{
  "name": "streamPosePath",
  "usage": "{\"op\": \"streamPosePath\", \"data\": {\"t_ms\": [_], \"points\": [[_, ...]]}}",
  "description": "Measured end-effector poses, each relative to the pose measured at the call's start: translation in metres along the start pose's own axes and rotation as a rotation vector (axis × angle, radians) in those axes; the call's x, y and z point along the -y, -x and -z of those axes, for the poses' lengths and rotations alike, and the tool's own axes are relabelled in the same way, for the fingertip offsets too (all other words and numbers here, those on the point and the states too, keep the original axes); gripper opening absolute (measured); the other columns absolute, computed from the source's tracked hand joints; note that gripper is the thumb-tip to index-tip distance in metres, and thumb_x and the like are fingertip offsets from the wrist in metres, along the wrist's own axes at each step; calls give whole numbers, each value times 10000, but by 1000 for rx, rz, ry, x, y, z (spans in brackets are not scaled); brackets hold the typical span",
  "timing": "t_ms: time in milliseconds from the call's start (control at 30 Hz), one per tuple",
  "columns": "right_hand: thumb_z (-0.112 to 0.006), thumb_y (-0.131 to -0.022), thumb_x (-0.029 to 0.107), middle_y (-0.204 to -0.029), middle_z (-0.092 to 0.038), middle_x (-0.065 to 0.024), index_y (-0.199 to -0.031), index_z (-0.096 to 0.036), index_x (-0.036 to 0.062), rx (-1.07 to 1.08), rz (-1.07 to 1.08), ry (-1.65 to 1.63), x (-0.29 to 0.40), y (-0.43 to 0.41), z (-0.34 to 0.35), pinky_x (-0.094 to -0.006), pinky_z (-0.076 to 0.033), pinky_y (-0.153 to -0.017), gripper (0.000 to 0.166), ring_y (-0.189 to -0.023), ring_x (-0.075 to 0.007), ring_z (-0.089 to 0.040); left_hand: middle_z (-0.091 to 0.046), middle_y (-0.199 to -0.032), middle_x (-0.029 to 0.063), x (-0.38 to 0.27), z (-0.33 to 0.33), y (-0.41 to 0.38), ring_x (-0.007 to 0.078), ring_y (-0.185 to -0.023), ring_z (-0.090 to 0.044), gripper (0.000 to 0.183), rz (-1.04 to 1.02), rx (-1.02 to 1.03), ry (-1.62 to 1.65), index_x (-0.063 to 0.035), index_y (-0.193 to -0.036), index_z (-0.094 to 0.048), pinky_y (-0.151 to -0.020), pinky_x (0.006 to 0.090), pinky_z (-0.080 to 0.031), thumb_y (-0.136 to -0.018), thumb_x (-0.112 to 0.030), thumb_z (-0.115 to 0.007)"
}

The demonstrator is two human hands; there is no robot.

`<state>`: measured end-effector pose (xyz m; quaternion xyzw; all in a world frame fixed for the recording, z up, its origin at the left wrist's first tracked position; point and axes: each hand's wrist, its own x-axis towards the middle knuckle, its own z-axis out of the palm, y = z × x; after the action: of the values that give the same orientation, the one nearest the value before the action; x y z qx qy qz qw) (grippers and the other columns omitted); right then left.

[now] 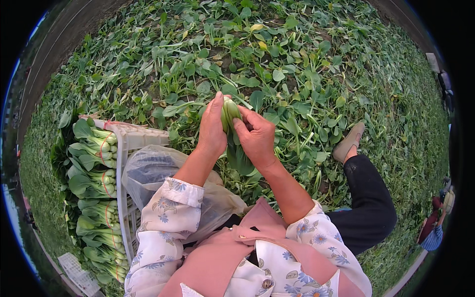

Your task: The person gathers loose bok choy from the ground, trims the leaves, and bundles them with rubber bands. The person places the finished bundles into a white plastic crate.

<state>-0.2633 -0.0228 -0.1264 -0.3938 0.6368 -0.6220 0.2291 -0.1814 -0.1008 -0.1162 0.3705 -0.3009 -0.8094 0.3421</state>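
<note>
A small head of bok choy (232, 113) is held between my two hands in front of me, its pale base up and its dark leaves hanging down towards me. My left hand (214, 128) cups its left side, thumb pointing up along the stalks. On the other side my right hand (256, 133) grips it, the thumb pressed on the stalks. Below the hands, the ground bears loose green leaves and low plants (297, 126). To my left, bundles of bok choy (105, 178) tied with red bands fill a plastic crate.
The white plastic crate (120, 185) stands beside my left leg, which is covered by a clear plastic sheet (152, 167). My right shoe (349, 143) rests among the leaves. Another crate (78, 273) lies at the lower left. A person in a striped top (432, 237) is at the far right.
</note>
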Motion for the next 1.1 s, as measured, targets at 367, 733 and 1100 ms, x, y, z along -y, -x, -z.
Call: {"op": "streamPosePath", "data": {"t_ms": [367,733,1100], "points": [[-666,-772,47,-836,-622,-80,-931,-681,3,195,169,-86,-5,-15,16,-262,-445,-554,166,-666,-149,-575,-546,-900,47,-18,-3,1,135,-744,-583,430,-108,-23,-43,-13,-1139,-454,-664,265,-506,-782,-41,-691],[-672,-692,211,-893,-659,-149,-992,-602,68,723,-442,944,-186,27,43,-432,-490,-711,339,-848,-350,-630,-588,-878,74,-41,12,-18,151,-723,-591,430,-115,-8,-89,1,-1177,-450,-679,318,-529,-799,-55,-647],[-664,-657,160,-875,-606,-92,-889,-669,114,313,-418,826,-184,53,60,-416,-472,-720,237,-837,-303,-601,-592,-859,74,-36,9,-9,156,-719,-602,449,-59,90,-126,16,-1159,-455,-669,305,-522,-772,-39,-676]]}}
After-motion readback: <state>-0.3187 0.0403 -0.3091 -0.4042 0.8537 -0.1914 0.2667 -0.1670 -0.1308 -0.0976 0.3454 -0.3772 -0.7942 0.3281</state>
